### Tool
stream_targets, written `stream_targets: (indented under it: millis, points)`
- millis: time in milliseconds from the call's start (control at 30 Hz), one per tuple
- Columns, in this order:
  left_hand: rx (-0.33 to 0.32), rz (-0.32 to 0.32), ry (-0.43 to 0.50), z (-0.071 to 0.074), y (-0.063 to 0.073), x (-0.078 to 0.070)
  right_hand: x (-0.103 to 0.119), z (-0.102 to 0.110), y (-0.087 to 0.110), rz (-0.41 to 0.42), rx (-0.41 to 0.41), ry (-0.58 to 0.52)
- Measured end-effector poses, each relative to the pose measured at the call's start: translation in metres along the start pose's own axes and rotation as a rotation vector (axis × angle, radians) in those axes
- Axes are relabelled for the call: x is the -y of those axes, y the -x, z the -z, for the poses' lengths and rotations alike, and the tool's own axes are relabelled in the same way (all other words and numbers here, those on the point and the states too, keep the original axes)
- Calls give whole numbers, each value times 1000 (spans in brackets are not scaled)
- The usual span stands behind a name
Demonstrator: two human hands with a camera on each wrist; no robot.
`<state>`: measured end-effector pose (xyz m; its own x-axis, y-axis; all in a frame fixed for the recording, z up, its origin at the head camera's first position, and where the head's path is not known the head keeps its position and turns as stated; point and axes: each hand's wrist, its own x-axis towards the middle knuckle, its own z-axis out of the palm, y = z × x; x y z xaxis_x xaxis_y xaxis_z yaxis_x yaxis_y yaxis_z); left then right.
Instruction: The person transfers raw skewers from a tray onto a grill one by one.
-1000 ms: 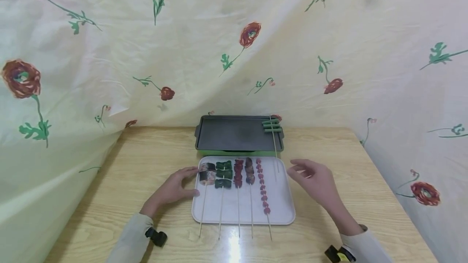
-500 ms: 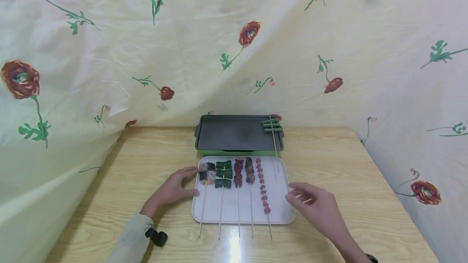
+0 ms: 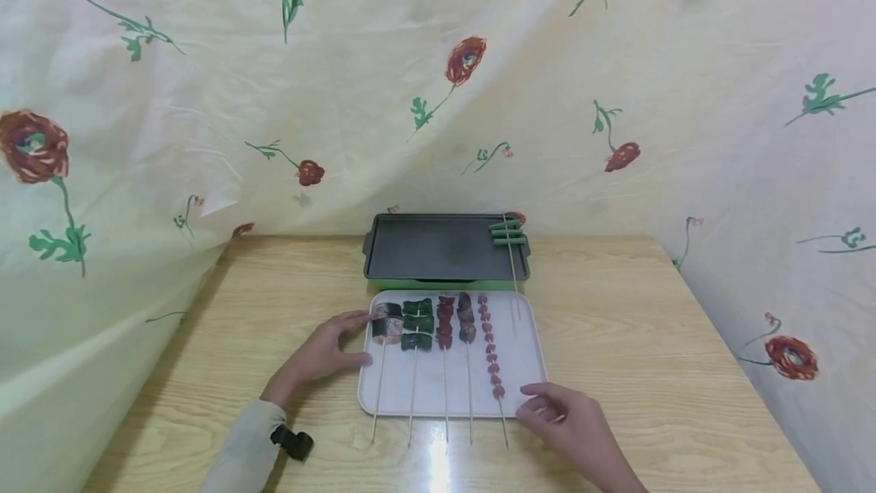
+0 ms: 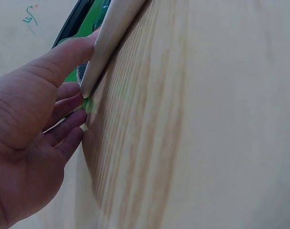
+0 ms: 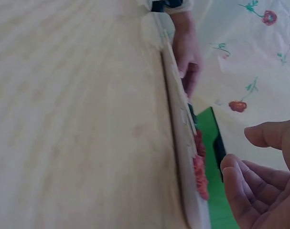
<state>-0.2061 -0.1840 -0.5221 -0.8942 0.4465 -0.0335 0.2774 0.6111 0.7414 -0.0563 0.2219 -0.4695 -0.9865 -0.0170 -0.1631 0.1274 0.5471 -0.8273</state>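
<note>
A white tray lies on the table, bearing several skewers side by side. They are a fish skewer, a green pepper skewer, a dark red meat skewer, a brown one and one with small pink pieces. My left hand rests at the tray's left edge, thumb and fingertips touching the rim, also seen in the left wrist view. Over the tray's lower right corner hovers my right hand, fingers loosely bent, holding nothing. The right wrist view shows a gap between its thumb and fingers.
Behind the tray stands a black griddle with a green base. On its right end lies a skewer of green sticks, its stick reaching out over the tray. A flowered cloth hangs behind the wooden table.
My right hand has come down along the tray's right side, from beside the green skewer's stick to the lower right corner. The left hand and the skewers stay where they were.
</note>
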Motion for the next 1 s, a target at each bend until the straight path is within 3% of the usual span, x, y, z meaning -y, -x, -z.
stream_targets:
  millis: [233, 600, 1000]
  points:
    - [-4, -7, 0, 0, 0, 1, -10, -11, 3, 55, 56, 43]
    - [2, -8, 5, -1, -1, 5, -14, -27, 4, -54, 139, -56]
    - [-2, 11, 6, -1, 0, 3, -18, -29, 0, 35, 128, -28]
